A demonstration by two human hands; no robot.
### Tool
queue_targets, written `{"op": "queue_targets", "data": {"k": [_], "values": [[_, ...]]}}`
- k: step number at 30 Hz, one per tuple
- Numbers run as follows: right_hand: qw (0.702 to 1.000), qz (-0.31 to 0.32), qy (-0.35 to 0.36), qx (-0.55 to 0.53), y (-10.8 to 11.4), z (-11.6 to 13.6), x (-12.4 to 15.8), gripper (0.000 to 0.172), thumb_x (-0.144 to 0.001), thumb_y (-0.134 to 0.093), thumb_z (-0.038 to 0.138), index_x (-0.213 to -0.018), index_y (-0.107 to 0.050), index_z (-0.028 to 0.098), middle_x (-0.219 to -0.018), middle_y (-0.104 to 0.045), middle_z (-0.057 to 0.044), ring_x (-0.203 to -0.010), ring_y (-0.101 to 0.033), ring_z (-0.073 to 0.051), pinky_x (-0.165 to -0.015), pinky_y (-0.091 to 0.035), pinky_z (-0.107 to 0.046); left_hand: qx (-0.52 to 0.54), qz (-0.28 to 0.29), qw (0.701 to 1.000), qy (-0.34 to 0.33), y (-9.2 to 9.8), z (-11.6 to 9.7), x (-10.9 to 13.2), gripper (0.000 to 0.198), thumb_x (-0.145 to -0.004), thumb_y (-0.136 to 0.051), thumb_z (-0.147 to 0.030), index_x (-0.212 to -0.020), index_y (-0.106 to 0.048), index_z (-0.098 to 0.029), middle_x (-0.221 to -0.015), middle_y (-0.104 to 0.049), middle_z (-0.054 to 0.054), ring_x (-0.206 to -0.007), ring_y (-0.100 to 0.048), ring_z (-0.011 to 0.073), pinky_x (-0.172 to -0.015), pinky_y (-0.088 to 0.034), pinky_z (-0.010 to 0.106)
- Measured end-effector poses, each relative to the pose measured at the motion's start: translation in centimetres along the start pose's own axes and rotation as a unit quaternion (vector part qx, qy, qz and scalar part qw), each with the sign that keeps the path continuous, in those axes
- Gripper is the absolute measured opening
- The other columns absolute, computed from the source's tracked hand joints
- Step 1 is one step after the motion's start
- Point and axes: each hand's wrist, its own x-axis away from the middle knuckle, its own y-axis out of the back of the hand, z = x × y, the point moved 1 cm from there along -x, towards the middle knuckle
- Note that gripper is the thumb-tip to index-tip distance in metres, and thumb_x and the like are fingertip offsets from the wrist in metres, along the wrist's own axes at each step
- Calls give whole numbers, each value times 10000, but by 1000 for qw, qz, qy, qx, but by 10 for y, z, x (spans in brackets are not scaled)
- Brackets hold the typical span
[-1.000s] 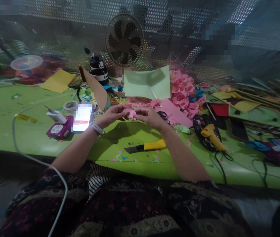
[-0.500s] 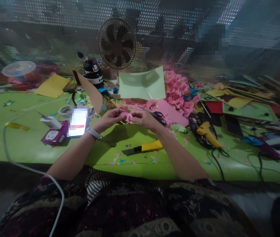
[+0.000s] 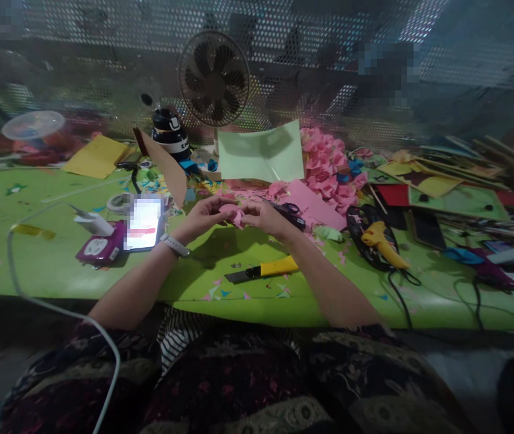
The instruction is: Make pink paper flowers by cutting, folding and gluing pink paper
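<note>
Between my two hands, above the green tabletop [image 3: 212,289], is a small curled piece of pink paper [image 3: 235,215]. My left hand [image 3: 205,217] pinches its left side, and my right hand [image 3: 263,218] pinches its right side; the fingertips partly cover it. Just right of my right hand lie scissors with black handles [image 3: 292,212] and a sheet of pink paper [image 3: 314,202]. Below the hands rests a yellow utility knife [image 3: 275,267] with its blade out, partly behind my right forearm. Behind is a heap of pink paper pieces [image 3: 327,160].
A lit phone [image 3: 143,224] and a purple tissue pack [image 3: 102,246] lie left. A yellow glue gun [image 3: 384,244] sits right, its cord hanging over the edge. At the back are a fan [image 3: 214,78], a black bottle [image 3: 169,134] and a folded pale green sheet [image 3: 261,154]. Paper scraps litter the table.
The pink paper has turned slightly between my fingers, showing a different side. Both hands stay nearly in place, and the things on the table have not moved.
</note>
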Motion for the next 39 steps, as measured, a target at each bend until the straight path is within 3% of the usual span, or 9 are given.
{"op": "queue_targets", "data": {"k": [3,8,14,23,28,34,39], "values": [[1000,14,7,-6,-1,0,1,116,-708,-676,258,-776,-696,166,-760,-678,-9,-736,-600,-139,-743,-478,-282,14,-16,1000,-5,-2,-1,1,462,-804,-764,-350,-1191,-631,-137,-1035,-739,91,-846,-703,142,-793,-579,280],[997,46,-18,-54,-3,-5,0,138,-699,-713,230,-818,-711,159,-779,-688,-8,-744,-619,-132,-795,-502,-286,13,7,1000,-15,-7,-2,2,401,-803,-766,-360,-1104,-651,-120,-982,-739,92,-848,-710,157,-814,-586,314],[982,25,-84,-167,-3,-10,-3,230,-687,-715,229,-909,-707,173,-855,-696,-9,-782,-632,-129,-739,-520,-253,11,5,999,-47,-5,-6,2,408,-786,-779,-384,-1082,-664,-129,-965,-728,76,-818,-684,134,-774,-579,278],[969,16,-124,-214,-5,-12,-4,207,-638,-731,225,-825,-650,189,-790,-678,-10,-736,-634,-147,-724,-537,-292,36,35,998,-44,-5,-9,5,460,-760,-804,-347,-1142,-664,-133,-1020,-725,94,-859,-699,159,-802,-580,292],[969,12,-112,-220,-9,-13,-5,259,-629,-724,194,-885,-684,190,-823,-699,-16,-723,-643,-144,-733,-554,-304,37,12,998,-44,-6,-4,2,508,-682,-863,-344,-1100,-671,-130,-1047,-713,97,-890,-692,164,-812,-579,292],[994,-17,-7,-106,0,-8,-2,239,-647,-823,310,-805,-704,175,-797,-724,-18,-747,-664,-146,-783,-543,-315,4,7,999,-45,-1,-3,1,511,-666,-876,-311,-1094,-659,-132,-915,-682,47,-731,-644,113,-699,-557,256],[999,-15,28,-19,5,-3,0,263,-692,-791,385,-794,-701,160,-733,-700,-22,-671,-628,-134,-691,-520,-295,39,23,998,-44,-2,-1,0,549,-637,-892,-282,-1104,-639,-143,-934,-684,46,-809,-665,139,-781,-563,290]]}}
